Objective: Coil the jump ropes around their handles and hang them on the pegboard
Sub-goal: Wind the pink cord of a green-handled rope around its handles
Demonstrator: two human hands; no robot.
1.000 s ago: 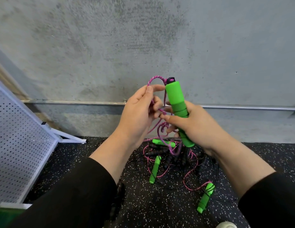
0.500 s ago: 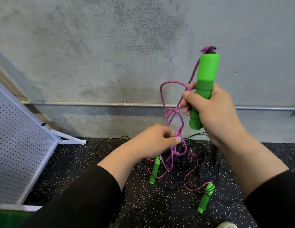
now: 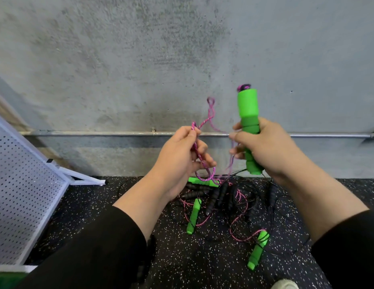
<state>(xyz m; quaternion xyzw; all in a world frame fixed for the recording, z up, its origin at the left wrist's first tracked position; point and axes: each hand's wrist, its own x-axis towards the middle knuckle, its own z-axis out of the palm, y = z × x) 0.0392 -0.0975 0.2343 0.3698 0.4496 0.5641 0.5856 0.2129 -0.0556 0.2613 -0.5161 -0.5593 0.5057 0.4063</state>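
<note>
My right hand [image 3: 263, 149] grips a green jump-rope handle [image 3: 248, 113] upright in front of the concrete wall. Its pink rope [image 3: 205, 167] runs through my left hand [image 3: 180, 157], which pinches the cord, with a twisted loop sticking up between both hands. On the speckled floor below lies a tangled pile of ropes: green handles [image 3: 193, 215] [image 3: 258, 252] [image 3: 202, 181], several black handles [image 3: 215, 197] and thin black cords. The white pegboard [image 3: 21, 188] leans at the left.
A metal conduit pipe [image 3: 98, 133] runs along the wall at hand height. The pegboard's white frame foot [image 3: 86, 178] rests on the floor beside the wall. A pale shoe tip [image 3: 284, 284] shows at the bottom edge.
My left hand rose from the pile up to the rope level with my right hand. My right hand lowered the green handle, and the rope loop shifted left.
</note>
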